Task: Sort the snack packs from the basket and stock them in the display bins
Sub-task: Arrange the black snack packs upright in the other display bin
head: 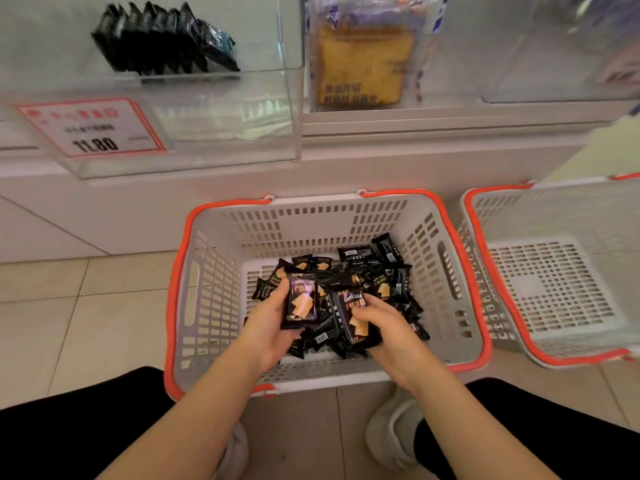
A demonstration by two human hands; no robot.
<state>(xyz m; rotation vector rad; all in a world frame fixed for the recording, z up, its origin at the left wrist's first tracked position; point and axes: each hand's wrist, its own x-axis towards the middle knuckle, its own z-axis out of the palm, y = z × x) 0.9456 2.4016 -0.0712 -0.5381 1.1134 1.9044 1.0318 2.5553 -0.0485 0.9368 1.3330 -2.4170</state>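
Note:
A white basket [221, 271] with an orange rim stands on the floor in front of me. Several black snack packs [377, 275] lie heaped in its bottom. My left hand [268, 327] is inside the basket and holds one black snack pack [302, 303] upright, label facing me. My right hand [388, 327] grips another black snack pack [351, 315] just right of it. Above on the left, a clear display bin [221, 109] holds a row of the same black packs [162, 39] standing on edge.
A second white basket [554, 271] with an orange rim sits to the right with nothing in it. A red-bordered price tag [91, 128] reading 11.80 hangs on the left bin. The neighbouring clear bin [460, 64] holds a yellow cake pack [363, 64]. My knees and shoes frame the bottom.

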